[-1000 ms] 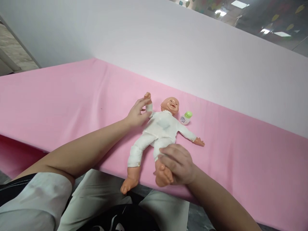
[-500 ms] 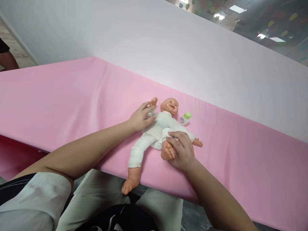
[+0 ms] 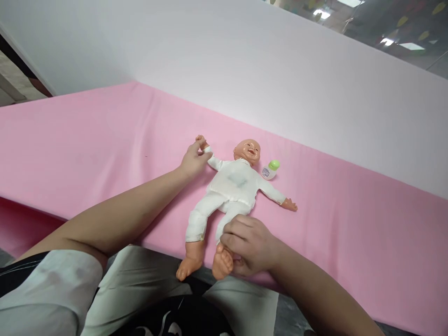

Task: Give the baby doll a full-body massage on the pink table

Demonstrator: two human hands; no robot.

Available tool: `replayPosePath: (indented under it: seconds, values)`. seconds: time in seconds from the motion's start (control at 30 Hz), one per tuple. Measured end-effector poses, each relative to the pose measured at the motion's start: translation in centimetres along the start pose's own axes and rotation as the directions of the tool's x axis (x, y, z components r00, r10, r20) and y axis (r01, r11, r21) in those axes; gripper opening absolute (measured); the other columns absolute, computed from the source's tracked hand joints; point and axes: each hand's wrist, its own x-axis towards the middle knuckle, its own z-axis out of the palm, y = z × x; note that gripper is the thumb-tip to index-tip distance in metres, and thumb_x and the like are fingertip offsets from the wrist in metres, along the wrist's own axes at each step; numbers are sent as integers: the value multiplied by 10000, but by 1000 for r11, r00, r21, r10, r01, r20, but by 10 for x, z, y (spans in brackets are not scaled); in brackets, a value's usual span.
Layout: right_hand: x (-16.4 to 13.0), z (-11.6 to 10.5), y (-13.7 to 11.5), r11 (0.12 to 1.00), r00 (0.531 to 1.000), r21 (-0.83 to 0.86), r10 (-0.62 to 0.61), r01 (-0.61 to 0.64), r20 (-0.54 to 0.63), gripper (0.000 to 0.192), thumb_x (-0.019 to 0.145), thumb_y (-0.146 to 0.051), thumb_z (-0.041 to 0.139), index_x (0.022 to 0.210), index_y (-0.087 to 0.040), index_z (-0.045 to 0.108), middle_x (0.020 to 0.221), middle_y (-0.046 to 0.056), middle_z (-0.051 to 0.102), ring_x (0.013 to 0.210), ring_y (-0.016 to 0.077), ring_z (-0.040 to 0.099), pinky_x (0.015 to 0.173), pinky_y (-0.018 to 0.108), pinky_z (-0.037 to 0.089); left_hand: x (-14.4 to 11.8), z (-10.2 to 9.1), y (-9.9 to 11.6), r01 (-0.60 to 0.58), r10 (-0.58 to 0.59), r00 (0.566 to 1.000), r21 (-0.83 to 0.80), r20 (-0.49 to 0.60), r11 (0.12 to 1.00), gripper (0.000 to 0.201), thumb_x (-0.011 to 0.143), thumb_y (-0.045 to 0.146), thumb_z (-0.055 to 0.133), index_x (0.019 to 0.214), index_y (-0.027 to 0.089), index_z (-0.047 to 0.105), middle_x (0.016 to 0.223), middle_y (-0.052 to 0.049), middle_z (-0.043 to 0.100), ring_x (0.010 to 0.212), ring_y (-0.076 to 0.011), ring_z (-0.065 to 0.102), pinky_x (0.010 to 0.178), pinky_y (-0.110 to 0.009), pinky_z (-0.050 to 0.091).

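Note:
A baby doll (image 3: pixel 233 182) with a bare plastic head and white cloth body lies on its back, arms and legs spread. My left hand (image 3: pixel 195 159) is closed around the doll's arm near its wrist, at the upper left. My right hand (image 3: pixel 250 243) wraps the doll's other-side leg just above the foot, partly covering the lower leg. Both doll feet hang at the front edge of the table. Beside the doll's head lies a small clear bottle (image 3: pixel 269 172) with a green cap, touched by neither hand.
The doll lies on a pink-covered table (image 3: pixel 350 242), which runs along a white wall (image 3: pixel 224 70). My legs (image 3: pixel 140 289) are under the front edge. A window or glass pane (image 3: pixel 378 32) with ceiling-light reflections is at the upper right.
My left hand has moved outward and up, drawing the doll's arm away from its body. The doll's bent leg has come down and straightened, with my right hand on it.

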Motion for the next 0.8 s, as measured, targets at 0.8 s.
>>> replayPosePath:
  seconds: [0.8]
  values:
    - [-8,-18,17,979,954,-148,92,-139,-287,319,794,-256,700,1090,-226,585,985,103,682,852,265,650,777,462,570,-21,0,36,-68,22,989,314,147,947,750,943,522,596,1626,240,465,1620,-148,463,1447,-346,527,1200,-504,465]
